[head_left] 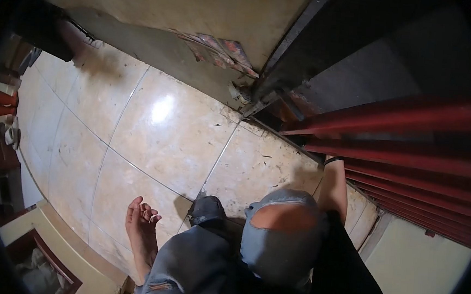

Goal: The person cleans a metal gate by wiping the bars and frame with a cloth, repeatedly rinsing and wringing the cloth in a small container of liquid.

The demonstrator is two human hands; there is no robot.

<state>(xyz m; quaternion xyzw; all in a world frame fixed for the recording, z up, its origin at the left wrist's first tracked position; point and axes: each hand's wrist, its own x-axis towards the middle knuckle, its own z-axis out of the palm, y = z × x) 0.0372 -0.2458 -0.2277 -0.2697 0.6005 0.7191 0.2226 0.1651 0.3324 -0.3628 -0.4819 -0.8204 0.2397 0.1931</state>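
Note:
My left hand (142,217) hangs above the tiled floor beside my bent leg. Its fingers are loosely curled and apart, with a thin pale loop at one finger that I cannot make out clearly. On the other side, my right forearm (333,189) reaches out past my knee (280,243) to the folds of a red curtain (410,154). A dark band (333,160) circles the wrist. Beyond it, my right hand is hidden behind the curtain, so its fingers and anything in them cannot be seen.
Beige floor tiles (154,141) show dirt specks. A dark door frame (291,47) stands beside the curtain, near a wall (174,3) with a peeling picture (225,53). Cream furniture (71,234) is at lower left, with a reddish-orange container (5,101) farther back.

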